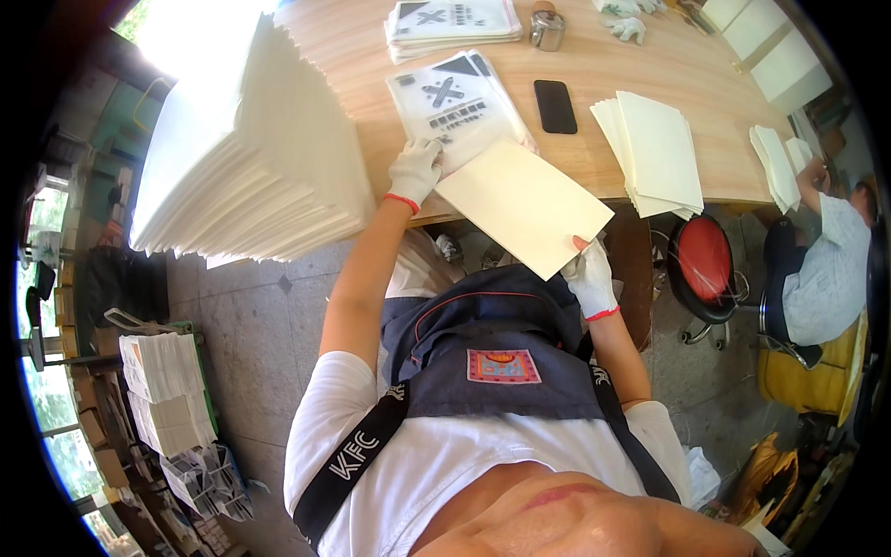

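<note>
The wooden table (594, 84) fills the upper centre of the frame. A tall stack of white sheets (246, 153) stands at upper left, overhanging the table's near edge. A smaller pile of cream sheets (654, 153) lies at centre right. A clear printed bag (455, 107) lies flat at upper centre, a black phone (555, 106) just beside it. The cream sheet (524, 206) sits mid-frame, tilted, one end at the bag's mouth. The gloved right hand (592, 277) pinches its lower corner; the gloved left hand (415, 170) presses on the bag's near edge.

Judgement: insertion goes best with the bag mouth held flat and the sheet fed squarely.

Whether the bag mouth is open cannot be made out. A co-worker at right is cut off by the rim.
</note>
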Motion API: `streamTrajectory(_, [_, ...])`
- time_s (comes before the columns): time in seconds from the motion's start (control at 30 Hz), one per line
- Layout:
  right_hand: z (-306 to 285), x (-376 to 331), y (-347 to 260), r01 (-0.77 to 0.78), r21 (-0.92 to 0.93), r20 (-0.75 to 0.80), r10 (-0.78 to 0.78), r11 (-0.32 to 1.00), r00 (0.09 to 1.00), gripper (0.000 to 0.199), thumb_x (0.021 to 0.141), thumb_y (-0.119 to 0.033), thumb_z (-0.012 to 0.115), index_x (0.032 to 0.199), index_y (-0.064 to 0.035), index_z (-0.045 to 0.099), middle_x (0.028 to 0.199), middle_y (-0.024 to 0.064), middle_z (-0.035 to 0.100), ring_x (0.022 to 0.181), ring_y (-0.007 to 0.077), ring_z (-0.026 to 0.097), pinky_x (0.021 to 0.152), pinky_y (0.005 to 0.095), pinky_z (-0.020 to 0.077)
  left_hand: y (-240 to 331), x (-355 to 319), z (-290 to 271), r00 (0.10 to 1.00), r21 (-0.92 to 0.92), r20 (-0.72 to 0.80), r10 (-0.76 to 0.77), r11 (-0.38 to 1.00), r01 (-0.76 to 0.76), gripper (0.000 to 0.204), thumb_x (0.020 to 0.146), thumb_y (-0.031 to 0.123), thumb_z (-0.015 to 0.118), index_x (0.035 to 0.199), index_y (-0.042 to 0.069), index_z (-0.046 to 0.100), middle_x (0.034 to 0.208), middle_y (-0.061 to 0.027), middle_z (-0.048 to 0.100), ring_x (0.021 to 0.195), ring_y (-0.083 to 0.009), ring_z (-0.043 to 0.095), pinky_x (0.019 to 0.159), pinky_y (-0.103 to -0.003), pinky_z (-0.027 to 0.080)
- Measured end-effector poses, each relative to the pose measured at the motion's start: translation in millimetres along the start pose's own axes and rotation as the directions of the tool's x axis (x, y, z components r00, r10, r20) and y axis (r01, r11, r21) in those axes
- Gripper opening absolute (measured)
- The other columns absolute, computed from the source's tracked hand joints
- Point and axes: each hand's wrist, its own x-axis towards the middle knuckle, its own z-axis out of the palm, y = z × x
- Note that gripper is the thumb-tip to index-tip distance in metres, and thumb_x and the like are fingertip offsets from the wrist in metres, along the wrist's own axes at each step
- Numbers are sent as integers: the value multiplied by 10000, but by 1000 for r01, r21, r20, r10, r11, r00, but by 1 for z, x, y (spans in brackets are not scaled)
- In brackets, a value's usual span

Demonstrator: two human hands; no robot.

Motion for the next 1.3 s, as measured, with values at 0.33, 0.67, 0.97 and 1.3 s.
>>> streamTrajectory(0.33, [-26, 40, -19, 51, -51, 208, -40, 997, 977, 381, 864, -86, 482, 1229, 4, 418, 1139, 135, 553, 994, 237, 589, 830, 336, 501, 6, 1, -13, 999, 55, 48, 27, 998, -29, 234, 725, 148, 568, 957, 177, 588, 1026, -25, 570, 989, -243, 541, 734, -389, 490])
streamTrajectory(0.67, [0, 12, -14, -80, 127, 53, 73, 989, 996, 276, 868, -128, 514, 1133, -53, 496, 1044, 71, 607, 872, 152, 626, 638, 242, 526, 9, 3, -6, 991, 181, -87, 97, 980, -80, 282, 695, 174, 643, 968, 187, 575, 956, -17, 573, 959, -227, 562, 693, -374, 496])
streamTrajectory(0.97, [-9, 20, -2, -76, 99, 111, 65, 992, 992, 280, 880, -103, 486, 1157, -61, 477, 1048, 64, 588, 836, 165, 613, 573, 252, 511, 17, 8, -41, 999, -484, -7, 48, 874, -45, 338, 752, -32, 471, 1041, 117, 563, 1048, -63, 592, 826, -269, 609, 732, -354, 481])
streamTrajectory(1.3, [23, -49, 12, -92, 29, 196, 84, 995, 977, 318, 904, -161, 526, 1201, -71, 456, 981, 35, 591, 704, 72, 568, 493, 188, 449, 93, -52, 11, 713, -990, -14, -701, -88, -106, 453, 802, -36, 552, 1224, 88, 439, 1142, -116, 545, 986, -285, 574, 774, -341, 508])
